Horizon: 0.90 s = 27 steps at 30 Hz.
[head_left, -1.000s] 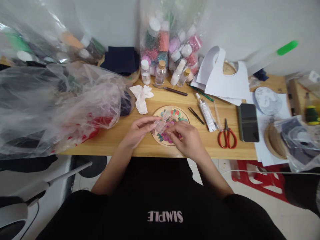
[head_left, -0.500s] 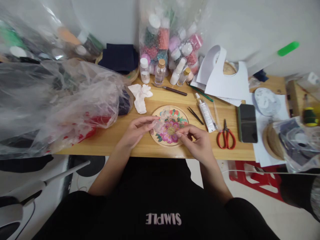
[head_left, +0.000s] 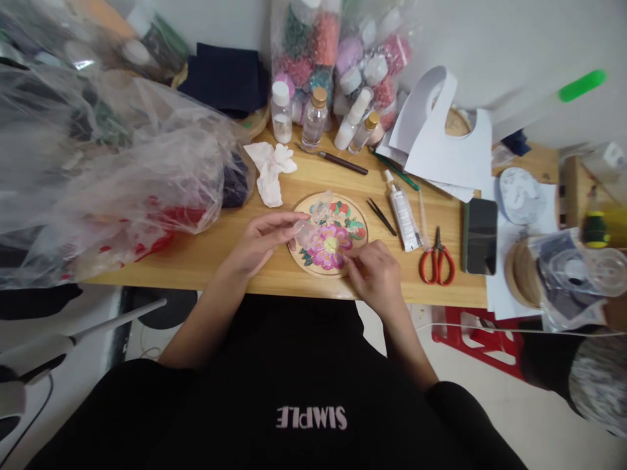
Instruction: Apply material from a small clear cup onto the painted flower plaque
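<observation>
A round wooden disc painted with a pink flower and green leaves lies on the wooden table in front of me. My left hand pinches a small clear plastic piece at the disc's left edge. My right hand rests at the disc's lower right edge, fingers curled and pinched together over it; what they hold is too small to make out. A second clear plastic scrap lies on the disc's upper part.
Black tweezers, a glue tube, red scissors and a dark phone lie right of the disc. A crumpled tissue, small bottles and a brush are behind it. Large plastic bags fill the left.
My right hand slid off the middle of the disc to its lower right edge, uncovering the pink flower. The left hand keeps the clear piece. The view shifted slightly downward.
</observation>
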Available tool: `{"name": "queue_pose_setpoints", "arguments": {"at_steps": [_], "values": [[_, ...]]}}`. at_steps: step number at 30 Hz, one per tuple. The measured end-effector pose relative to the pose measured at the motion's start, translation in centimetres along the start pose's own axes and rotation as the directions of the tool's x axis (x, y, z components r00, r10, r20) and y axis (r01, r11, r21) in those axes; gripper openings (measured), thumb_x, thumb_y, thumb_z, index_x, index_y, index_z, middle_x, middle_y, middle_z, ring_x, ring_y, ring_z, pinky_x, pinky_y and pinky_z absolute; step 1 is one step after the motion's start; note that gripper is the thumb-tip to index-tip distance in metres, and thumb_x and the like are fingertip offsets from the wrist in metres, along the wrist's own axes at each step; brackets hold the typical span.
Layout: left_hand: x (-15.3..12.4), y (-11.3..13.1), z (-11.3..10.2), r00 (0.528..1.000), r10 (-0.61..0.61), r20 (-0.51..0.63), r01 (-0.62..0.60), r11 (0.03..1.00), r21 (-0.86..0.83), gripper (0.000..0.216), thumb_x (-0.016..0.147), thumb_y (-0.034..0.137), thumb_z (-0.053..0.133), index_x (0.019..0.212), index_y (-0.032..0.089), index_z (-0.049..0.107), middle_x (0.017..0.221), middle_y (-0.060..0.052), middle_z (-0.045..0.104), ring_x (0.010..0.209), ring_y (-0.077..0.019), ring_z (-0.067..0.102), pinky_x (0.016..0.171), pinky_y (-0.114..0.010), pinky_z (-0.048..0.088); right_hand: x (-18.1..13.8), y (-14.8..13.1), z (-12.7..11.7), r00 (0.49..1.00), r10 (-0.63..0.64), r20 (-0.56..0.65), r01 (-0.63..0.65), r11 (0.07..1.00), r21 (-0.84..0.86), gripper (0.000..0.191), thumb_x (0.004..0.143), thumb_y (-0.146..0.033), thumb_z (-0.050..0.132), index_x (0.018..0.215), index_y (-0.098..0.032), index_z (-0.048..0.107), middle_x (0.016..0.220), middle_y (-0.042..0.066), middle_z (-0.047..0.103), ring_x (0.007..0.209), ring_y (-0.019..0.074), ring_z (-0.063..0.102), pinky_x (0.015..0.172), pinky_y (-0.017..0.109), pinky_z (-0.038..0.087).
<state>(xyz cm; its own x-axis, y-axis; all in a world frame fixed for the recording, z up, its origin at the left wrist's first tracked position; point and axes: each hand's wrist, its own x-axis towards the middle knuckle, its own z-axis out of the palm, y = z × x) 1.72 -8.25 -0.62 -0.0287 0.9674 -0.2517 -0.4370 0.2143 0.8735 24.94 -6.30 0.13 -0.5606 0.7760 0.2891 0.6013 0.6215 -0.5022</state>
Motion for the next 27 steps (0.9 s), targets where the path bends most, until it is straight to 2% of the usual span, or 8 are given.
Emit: {"name": "queue_pose_setpoints", "arguments": {"at_steps": [12, 18, 24, 27], "values": [[0.1, -0.5, -0.3, 0.999, 0.026, 0.028, -0.025, 0.999, -0.038, 0.025, 0.065, 0.034, 0.085, 0.088, 0.024, 0.079, 0.095, -0.003, 0.077, 0.068, -0.0106, 0.064, 0.062, -0.023, 0.05, -0.1, 0.1, -0.3, 0.999, -0.035, -0.01, 0.035, 0.999, -0.039, 0.01, 0.09, -0.018, 0.059, 0.081, -0.019, 0.064, 0.068, 0.003, 0.068, 0.067, 0.0181, 0.055, 0.061, 0.031, 0.045], [0.1, -0.4, -0.3, 0.999, 0.029, 0.028, -0.028, 0.999, -0.045, 0.027, 0.064, 0.034, 0.085, 0.088, 0.023, 0.079, 0.095, -0.005, 0.077, 0.068, -0.0118, 0.064, 0.061, -0.024, 0.049, 0.3, -0.5, -1.4, 0.999, -0.018, -0.045, 0.017, 1.0, -0.024, 0.012, 0.09, -0.018, 0.059, 0.078, -0.02, 0.063, 0.065, 0.002, 0.065, 0.064, 0.0171, 0.055, 0.06, 0.031, 0.043], [0.0, -0.2, -0.1, 0.999, 0.023, 0.026, -0.023, 1.0, -0.002, 0.026, 0.066, 0.034, 0.084, 0.089, 0.023, 0.079, 0.095, -0.004, 0.077, 0.073, -0.013, 0.065, 0.062, -0.024, 0.05, 2.4, -2.5, -1.0, 0.988, -0.119, -0.094, 0.127, 0.989, 0.078, 0.012, 0.089, -0.014, 0.056, 0.083, -0.021, 0.064, 0.065, 0.001, 0.064, 0.066, 0.0173, 0.056, 0.065, 0.033, 0.045], [0.0, -0.1, 0.0, 0.999, 0.023, 0.035, -0.023, 1.0, 0.0, 0.025, 0.066, 0.034, 0.083, 0.089, 0.024, 0.079, 0.098, -0.004, 0.077, 0.072, -0.0129, 0.065, 0.062, -0.024, 0.05, 3.5, -3.0, -0.1, 0.974, -0.186, -0.126, 0.191, 0.981, 0.023, 0.012, 0.09, -0.014, 0.055, 0.084, -0.019, 0.064, 0.068, 0.003, 0.066, 0.066, 0.0178, 0.055, 0.065, 0.032, 0.045]]}}
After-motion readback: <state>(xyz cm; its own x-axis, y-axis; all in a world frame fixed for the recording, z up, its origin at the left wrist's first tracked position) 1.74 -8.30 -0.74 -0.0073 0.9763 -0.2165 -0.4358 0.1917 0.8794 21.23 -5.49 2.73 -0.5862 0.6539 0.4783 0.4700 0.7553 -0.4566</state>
